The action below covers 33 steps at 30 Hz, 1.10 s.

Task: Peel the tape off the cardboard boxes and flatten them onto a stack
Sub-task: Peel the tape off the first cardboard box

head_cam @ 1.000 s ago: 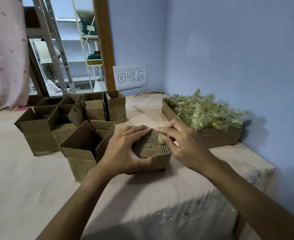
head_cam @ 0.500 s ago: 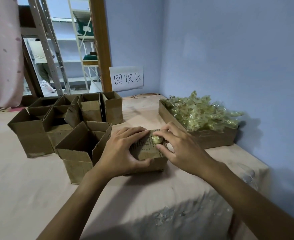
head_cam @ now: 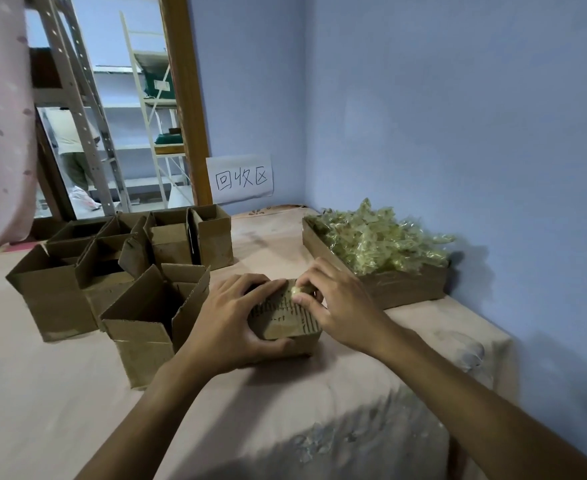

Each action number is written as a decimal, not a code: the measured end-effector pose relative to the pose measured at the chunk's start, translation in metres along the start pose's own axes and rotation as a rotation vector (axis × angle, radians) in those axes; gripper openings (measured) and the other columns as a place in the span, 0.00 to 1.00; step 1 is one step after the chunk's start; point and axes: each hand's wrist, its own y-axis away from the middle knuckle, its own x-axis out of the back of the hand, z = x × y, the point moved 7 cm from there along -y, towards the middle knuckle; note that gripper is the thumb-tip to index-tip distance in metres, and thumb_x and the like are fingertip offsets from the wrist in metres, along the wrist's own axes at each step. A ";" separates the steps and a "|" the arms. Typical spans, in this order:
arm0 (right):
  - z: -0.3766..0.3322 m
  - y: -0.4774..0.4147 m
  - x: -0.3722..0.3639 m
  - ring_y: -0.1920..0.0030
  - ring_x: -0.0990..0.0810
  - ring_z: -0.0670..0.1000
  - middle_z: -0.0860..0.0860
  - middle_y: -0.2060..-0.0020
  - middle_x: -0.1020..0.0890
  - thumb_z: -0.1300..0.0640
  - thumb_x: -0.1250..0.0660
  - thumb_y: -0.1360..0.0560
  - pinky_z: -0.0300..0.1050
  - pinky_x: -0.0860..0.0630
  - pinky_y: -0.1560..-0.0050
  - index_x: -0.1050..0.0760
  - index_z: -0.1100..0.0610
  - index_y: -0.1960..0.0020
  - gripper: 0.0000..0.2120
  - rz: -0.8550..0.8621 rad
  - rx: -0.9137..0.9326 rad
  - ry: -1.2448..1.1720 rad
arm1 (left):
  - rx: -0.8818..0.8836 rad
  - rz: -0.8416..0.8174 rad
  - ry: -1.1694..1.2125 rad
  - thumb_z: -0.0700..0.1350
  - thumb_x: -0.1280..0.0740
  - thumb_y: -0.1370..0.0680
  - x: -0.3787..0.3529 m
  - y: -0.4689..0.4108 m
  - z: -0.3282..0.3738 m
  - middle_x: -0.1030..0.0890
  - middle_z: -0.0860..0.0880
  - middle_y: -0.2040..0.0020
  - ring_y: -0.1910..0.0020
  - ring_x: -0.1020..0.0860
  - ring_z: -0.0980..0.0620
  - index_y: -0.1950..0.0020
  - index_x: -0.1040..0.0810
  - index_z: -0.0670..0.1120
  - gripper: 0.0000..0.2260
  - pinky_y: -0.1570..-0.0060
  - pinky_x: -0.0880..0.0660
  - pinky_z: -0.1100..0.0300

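Both hands are together on a small brown cardboard box (head_cam: 285,323) with black print on its top, which sits on the pinkish cloth-covered table (head_cam: 77,393) at the middle of the view. The person's left hand (head_cam: 229,320) grips the box from nine o'clock, fingers curled over its top and thumb pressed against the near side wall. The right hand (head_cam: 337,306) comes in from three o'clock and pinches a crumpled wad of yellowish clear tape (head_cam: 300,290) at the box's top, close to its twelve o'clock edge.

A cluster of open-topped brown cardboard boxes (head_cam: 136,317) stands from nine to eleven o'clock of the held box, the nearest just beside the left wrist. At two o'clock lies a low cardboard tray (head_cam: 409,289) heaped with crumpled yellowish tape scraps (head_cam: 378,240). A white paper sign (head_cam: 240,178) with handwritten characters hangs at twelve o'clock on the blue wall (head_cam: 458,116). Past a wooden door frame (head_cam: 186,98) at eleven o'clock are metal shelving (head_cam: 146,109) and a partly seen standing person (head_cam: 72,143).
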 end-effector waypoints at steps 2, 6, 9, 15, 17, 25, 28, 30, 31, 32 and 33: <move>0.002 0.003 0.004 0.55 0.25 0.44 0.41 0.52 0.27 0.44 0.35 0.21 0.55 0.23 0.50 0.23 0.51 0.48 0.10 0.011 -0.049 -0.062 | 0.003 0.006 0.003 0.80 0.37 0.32 0.002 0.002 0.002 0.25 0.57 0.34 0.35 0.30 0.56 0.25 0.27 0.56 0.43 0.37 0.36 0.58; 0.002 0.019 0.039 0.51 0.22 0.45 0.42 0.51 0.27 0.42 0.34 0.21 0.42 0.24 0.49 0.22 0.48 0.47 0.10 0.137 -0.065 -0.191 | 0.032 0.016 0.000 0.82 0.40 0.32 0.007 0.001 -0.004 0.25 0.55 0.32 0.35 0.31 0.56 0.24 0.28 0.57 0.44 0.35 0.33 0.52; 0.025 0.023 0.075 0.48 0.23 0.43 0.43 0.48 0.29 0.42 0.31 0.22 0.37 0.24 0.49 0.19 0.44 0.44 0.10 0.193 -0.121 -0.128 | 0.029 0.022 -0.014 0.83 0.41 0.33 0.009 -0.005 0.000 0.26 0.54 0.31 0.36 0.33 0.58 0.23 0.29 0.57 0.45 0.35 0.34 0.53; 0.112 0.020 0.137 0.68 0.29 0.42 0.45 0.66 0.25 0.58 0.24 0.25 0.43 0.30 0.59 0.18 0.50 0.47 0.08 0.279 -0.426 -0.145 | -0.024 0.016 -0.066 0.81 0.39 0.32 -0.002 -0.028 0.020 0.24 0.53 0.33 0.37 0.28 0.53 0.24 0.27 0.54 0.45 0.39 0.34 0.54; 0.133 0.017 0.150 0.65 0.24 0.46 0.47 0.66 0.22 0.59 0.25 0.24 0.44 0.28 0.58 0.20 0.51 0.47 0.08 0.262 -0.470 -0.127 | -0.028 0.013 -0.088 0.80 0.38 0.33 -0.007 -0.037 0.023 0.24 0.52 0.34 0.39 0.28 0.52 0.24 0.26 0.53 0.45 0.42 0.35 0.56; 0.190 0.017 0.169 0.55 0.18 0.49 0.46 0.55 0.16 0.59 0.26 0.24 0.48 0.24 0.48 0.21 0.47 0.38 0.17 0.055 -0.514 -0.044 | -0.041 -0.015 -0.121 0.81 0.37 0.33 -0.038 -0.065 0.028 0.23 0.51 0.36 0.38 0.26 0.49 0.24 0.25 0.52 0.46 0.39 0.30 0.52; 0.209 0.018 0.162 0.52 0.17 0.45 0.46 0.52 0.15 0.54 0.30 0.20 0.44 0.24 0.50 0.20 0.45 0.38 0.12 0.014 -0.535 -0.039 | -0.019 -0.021 -0.113 0.80 0.37 0.34 -0.047 -0.070 0.025 0.22 0.51 0.35 0.38 0.26 0.49 0.25 0.25 0.53 0.46 0.39 0.30 0.50; 0.216 0.013 0.162 0.57 0.18 0.44 0.48 0.57 0.15 0.53 0.34 0.17 0.43 0.26 0.54 0.18 0.46 0.43 0.08 0.055 -0.535 -0.015 | -0.006 -0.024 -0.109 0.80 0.37 0.35 -0.049 -0.074 0.023 0.22 0.51 0.35 0.38 0.26 0.49 0.25 0.25 0.53 0.46 0.38 0.30 0.50; 0.219 0.010 0.161 0.59 0.19 0.45 0.49 0.59 0.15 0.53 0.35 0.17 0.44 0.27 0.55 0.17 0.47 0.44 0.08 0.066 -0.533 -0.002 | -0.003 -0.022 -0.105 0.80 0.37 0.35 -0.050 -0.076 0.021 0.22 0.52 0.36 0.38 0.26 0.49 0.25 0.25 0.54 0.46 0.38 0.30 0.50; 0.223 0.006 0.159 0.60 0.21 0.47 0.50 0.61 0.17 0.53 0.34 0.17 0.46 0.28 0.55 0.16 0.47 0.45 0.08 0.063 -0.536 0.011 | 0.000 -0.015 -0.101 0.79 0.36 0.35 -0.051 -0.078 0.020 0.22 0.52 0.36 0.39 0.26 0.49 0.25 0.25 0.54 0.45 0.38 0.30 0.50; 0.226 0.002 0.156 0.61 0.22 0.49 0.51 0.63 0.19 0.54 0.34 0.17 0.47 0.29 0.55 0.16 0.47 0.45 0.08 0.044 -0.540 0.013 | 0.004 -0.009 -0.097 0.79 0.36 0.35 -0.052 -0.079 0.019 0.22 0.52 0.36 0.39 0.26 0.50 0.25 0.24 0.54 0.45 0.37 0.30 0.50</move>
